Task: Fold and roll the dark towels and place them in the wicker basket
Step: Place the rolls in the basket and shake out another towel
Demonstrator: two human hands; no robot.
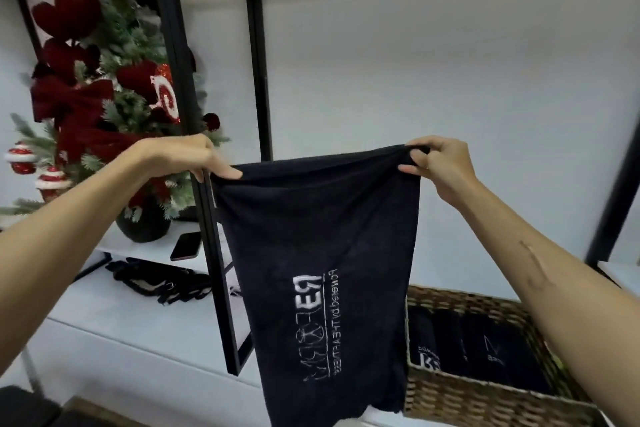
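Observation:
A dark towel (pixel 311 236) with white mirrored lettering hangs in the air in front of me, spread between both hands. My left hand (pixel 187 156) pinches its top left corner. My right hand (pixel 440 165) grips the top right corner, where the cloth bunches. The towel's lower edge drops past the bottom of the view. The wicker basket (pixel 460 395) stands at the lower right on the white surface, partly behind the towel. Inside it lie several rolled dark towels (pixel 478 350) side by side.
A black metal shelf frame (pixel 211 218) rises just behind the towel. A decorated Christmas arrangement (pixel 104 97) in a dark pot stands at the left. A phone (pixel 186 245) and a black strap bundle (pixel 162 282) lie on the white shelf (pixel 121 329).

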